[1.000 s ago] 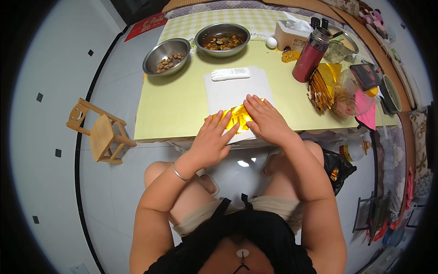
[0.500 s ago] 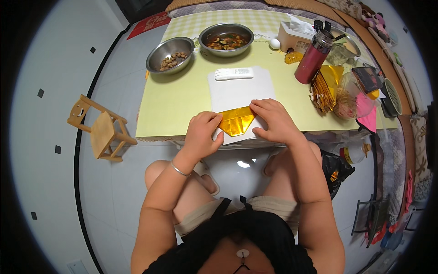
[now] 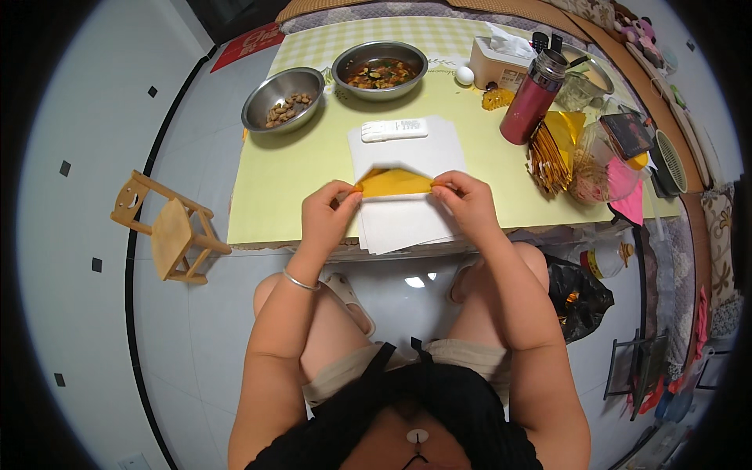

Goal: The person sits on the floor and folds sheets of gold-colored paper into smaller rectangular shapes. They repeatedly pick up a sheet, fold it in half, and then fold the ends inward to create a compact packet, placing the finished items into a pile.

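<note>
A folded piece of gold foil paper (image 3: 395, 183) is stretched between my two hands, over a stack of white paper (image 3: 407, 223) at the table's near edge. My left hand (image 3: 329, 213) pinches its left corner between thumb and fingers. At its right corner, my right hand (image 3: 468, 202) grips in the same way. The foil's far side rises in a low peak, slightly blurred. Beyond it, a white oblong object (image 3: 394, 129) with a printed face lies on the far part of the stack.
Two steel bowls, one with nuts (image 3: 283, 100) and one with food in broth (image 3: 380, 70), stand at the far left. To the right are a red flask (image 3: 534, 98), a tissue box (image 3: 499, 63), an egg (image 3: 464, 76) and a bundle of gold foil sheets (image 3: 551, 153). A wooden chair (image 3: 174, 231) stands left.
Both hands have shifted from lying flat against the foil to pinching its corners. The foil has moved slightly away from me and turned, so its pointed side faces the far side.
</note>
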{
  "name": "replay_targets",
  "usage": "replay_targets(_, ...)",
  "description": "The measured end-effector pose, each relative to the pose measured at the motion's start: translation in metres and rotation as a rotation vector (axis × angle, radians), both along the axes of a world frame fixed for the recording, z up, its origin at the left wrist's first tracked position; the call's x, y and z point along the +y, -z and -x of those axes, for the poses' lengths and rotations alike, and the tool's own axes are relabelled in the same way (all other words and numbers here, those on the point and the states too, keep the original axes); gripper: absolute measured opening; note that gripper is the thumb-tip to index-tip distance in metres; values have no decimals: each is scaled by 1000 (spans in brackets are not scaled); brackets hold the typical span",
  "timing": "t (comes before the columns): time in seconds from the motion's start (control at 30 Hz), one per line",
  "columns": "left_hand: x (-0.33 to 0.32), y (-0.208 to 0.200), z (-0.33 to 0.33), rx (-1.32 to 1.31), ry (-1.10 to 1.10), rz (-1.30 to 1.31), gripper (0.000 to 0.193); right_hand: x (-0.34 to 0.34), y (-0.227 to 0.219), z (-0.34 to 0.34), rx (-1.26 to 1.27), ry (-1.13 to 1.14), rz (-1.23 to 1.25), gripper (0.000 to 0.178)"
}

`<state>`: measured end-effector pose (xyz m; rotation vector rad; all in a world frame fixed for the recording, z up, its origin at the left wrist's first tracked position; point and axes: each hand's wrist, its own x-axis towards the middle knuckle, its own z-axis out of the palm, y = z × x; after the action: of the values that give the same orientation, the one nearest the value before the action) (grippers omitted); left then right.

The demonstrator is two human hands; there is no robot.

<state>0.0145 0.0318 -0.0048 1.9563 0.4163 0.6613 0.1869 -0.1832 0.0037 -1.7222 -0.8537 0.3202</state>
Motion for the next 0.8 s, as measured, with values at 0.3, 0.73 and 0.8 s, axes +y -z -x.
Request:
replay_targets(0.3, 4, -7, -8, -197, -10, 753, 13, 13, -9, 10, 445, 112, -428, 12)
replay_targets(0.73, 12, -4, -3, -301, 41, 817, 7, 8, -4, 14, 362, 12, -469, 12)
replay_targets(0.8, 12, -5, -3, -303, 13, 847, 7, 5, 0, 12, 375, -23, -463, 13)
